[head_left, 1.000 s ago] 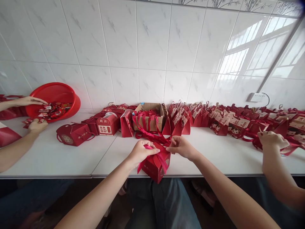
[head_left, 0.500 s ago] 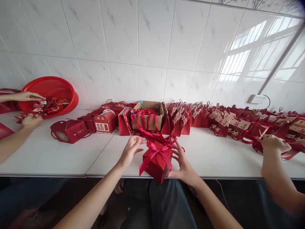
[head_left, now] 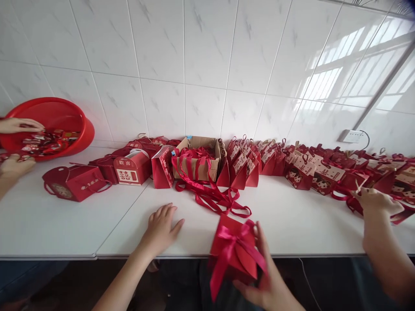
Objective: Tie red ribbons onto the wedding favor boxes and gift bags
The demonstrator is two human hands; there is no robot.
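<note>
A: Surface & bkgd?

B: Wall (head_left: 162, 43), white tile w/ grey veining, window reflections (head_left: 324, 82) at R; below it, white worktop (head_left: 298, 220) w/ seam (head_left: 125, 216) L of ctr. Red basin (head_left: 87, 136) far L; open carton (head_left: 207, 144) mid-rear.

A: Gift box (head_left: 245, 260)?

B: At front edge, R of ctr, bow (head_left: 233, 238) side up, tipped twd viewer; long axis unclear, sides foreshortened.

A: Hands?

B: R hand (head_left: 269, 283) grasps gift box's R side; L hand (head_left: 160, 232) released, fingers spread, palm down at worktop.

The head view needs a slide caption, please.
Right hand holding a red box with a pink bow, left hand at the table.
</note>
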